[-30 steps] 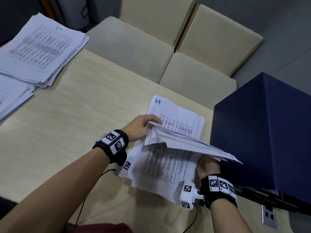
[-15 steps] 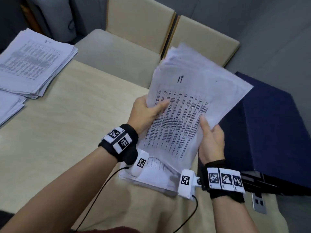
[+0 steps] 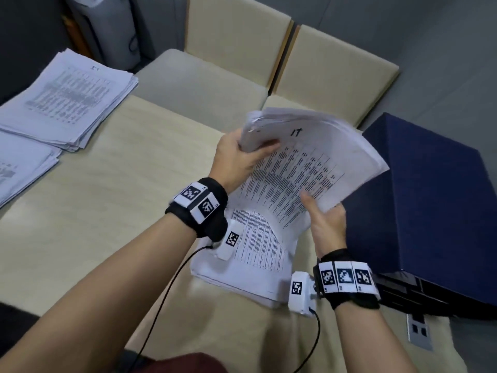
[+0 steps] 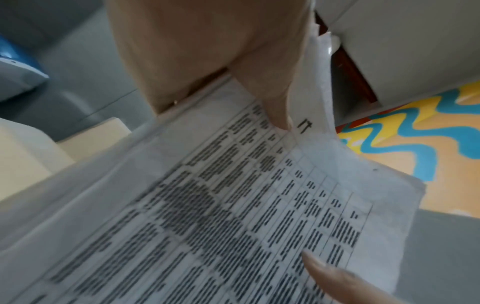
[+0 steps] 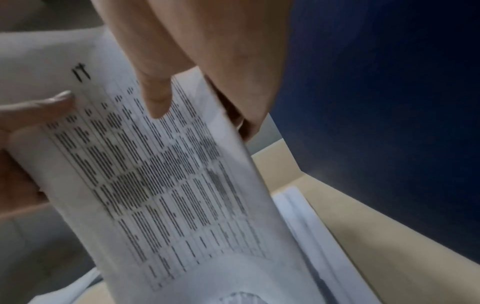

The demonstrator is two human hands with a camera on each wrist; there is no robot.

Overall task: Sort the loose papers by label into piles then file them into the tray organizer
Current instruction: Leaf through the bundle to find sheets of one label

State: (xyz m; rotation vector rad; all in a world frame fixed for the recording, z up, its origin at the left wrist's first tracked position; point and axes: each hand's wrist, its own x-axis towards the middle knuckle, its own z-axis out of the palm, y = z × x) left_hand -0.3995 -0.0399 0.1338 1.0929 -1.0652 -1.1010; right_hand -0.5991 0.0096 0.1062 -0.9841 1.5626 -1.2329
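I hold a thick sheaf of printed papers [image 3: 309, 168] above the table, its top sheet marked "IT" in ink. My left hand [image 3: 242, 154] grips the sheaf's upper left corner, thumb on top. My right hand [image 3: 325, 219] pinches its lower right edge, thumb on the print. The same IT sheet [image 4: 259, 205] fills the left wrist view, and the IT sheet [image 5: 161, 174] shows again in the right wrist view. Under the sheaf a loose pile of papers [image 3: 250, 265] lies on the table. A dark blue tray organizer [image 3: 430, 211] stands at the right.
A sorted pile marked "IT" [image 3: 72, 100] lies at the table's far left, with another pile [image 3: 18, 168] in front of it. Two beige chairs [image 3: 242, 63] stand behind the table [image 3: 94, 211]. A socket plate [image 3: 418, 332] sits at the table's near right.
A second ago the sheaf was just lifting off the pile; both hands raised it upright. Since half a second ago the left hand slid up to its top corner and the sheaf tilted flatter.
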